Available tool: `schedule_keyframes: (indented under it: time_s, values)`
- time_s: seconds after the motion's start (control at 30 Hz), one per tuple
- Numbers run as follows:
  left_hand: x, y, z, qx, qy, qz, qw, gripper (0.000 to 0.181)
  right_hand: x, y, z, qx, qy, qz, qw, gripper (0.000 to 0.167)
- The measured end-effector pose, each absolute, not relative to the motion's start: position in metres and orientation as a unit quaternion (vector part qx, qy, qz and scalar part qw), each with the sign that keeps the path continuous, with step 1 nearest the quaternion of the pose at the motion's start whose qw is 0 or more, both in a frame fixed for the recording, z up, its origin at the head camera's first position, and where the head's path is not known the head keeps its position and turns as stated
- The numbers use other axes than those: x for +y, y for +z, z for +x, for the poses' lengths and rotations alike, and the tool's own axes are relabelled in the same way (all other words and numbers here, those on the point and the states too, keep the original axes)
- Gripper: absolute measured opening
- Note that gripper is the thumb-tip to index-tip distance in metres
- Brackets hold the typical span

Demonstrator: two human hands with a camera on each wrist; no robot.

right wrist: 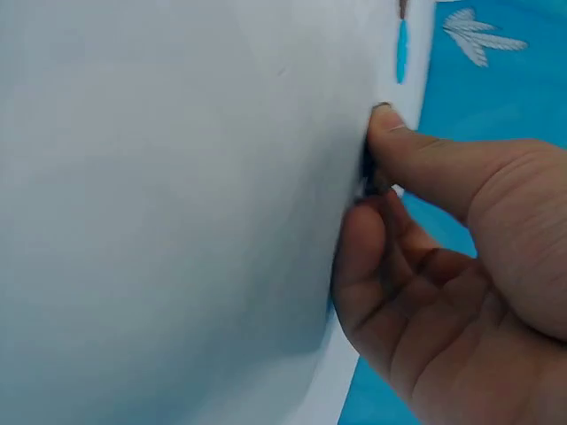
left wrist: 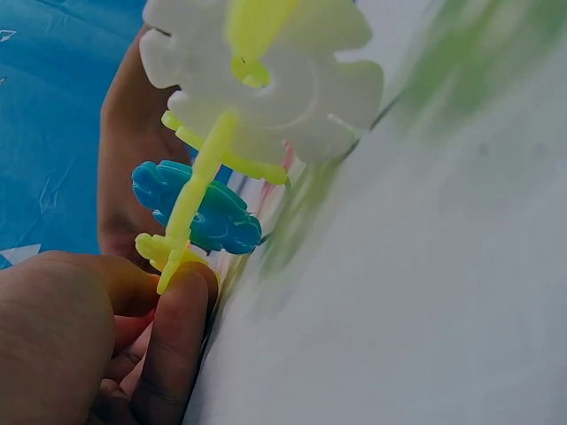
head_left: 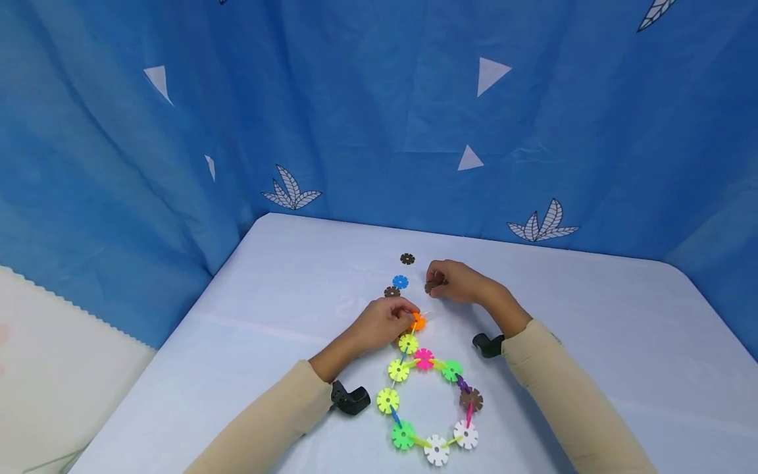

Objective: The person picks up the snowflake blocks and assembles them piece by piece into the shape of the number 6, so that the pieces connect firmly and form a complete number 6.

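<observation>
My left hand (head_left: pixel 383 320) pinches an orange notched disc (head_left: pixel 419 322) at the far end of a chain of linked plastic discs. Below it, yellow discs (head_left: pixel 408 343) run down into a closed ring, which includes a pink disc (head_left: pixel 423 359), green discs (head_left: pixel 403 435) and white discs (head_left: pixel 436 451). In the left wrist view a yellow disc (left wrist: pixel 168 252) is at the fingertips, while a white disc (left wrist: pixel 292 88) looms close. To the right, my right hand (head_left: pixel 464 282) grips a brown notched disc (head_left: pixel 430 288) between thumb and fingers, just at the tabletop; fingers partly cover it.
Loose on the white table (head_left: pixel 296 276) beyond the left hand lie a blue disc (head_left: pixel 400 282), a brown disc (head_left: pixel 392 291) and a farther brown disc (head_left: pixel 407 259). A blue curtain (head_left: pixel 379 131) hangs behind the table. Black wrist cameras (head_left: pixel 351 399) sit under both forearms.
</observation>
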State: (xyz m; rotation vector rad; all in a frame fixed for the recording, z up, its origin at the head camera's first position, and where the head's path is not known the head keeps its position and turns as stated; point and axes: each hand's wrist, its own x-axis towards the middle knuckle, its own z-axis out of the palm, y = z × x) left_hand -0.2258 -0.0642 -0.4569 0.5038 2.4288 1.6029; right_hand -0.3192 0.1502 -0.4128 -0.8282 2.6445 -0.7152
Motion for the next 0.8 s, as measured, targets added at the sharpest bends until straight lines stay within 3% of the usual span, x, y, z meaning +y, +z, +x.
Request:
schedule_keyframes:
  time_s: [0.37,0.5,0.8]
  values:
    - [-0.063,-0.459,-0.226,0.825,0.532,0.171,0.090,0.015,0.188,-0.429,-0.282,0.889,-0.359,-0.255,0.127,0.008]
    - [-0.063,-0.461,-0.228,0.830,0.524,0.174,0.083,0.016,0.191,-0.431,-0.277,0.865,-0.422,-0.220,0.160,0.003]
    - [-0.063,-0.460,-0.229,0.831,0.520,0.182,0.079,0.017,0.187,-0.432,-0.274,0.825,-0.499,-0.152,0.218,0.010]
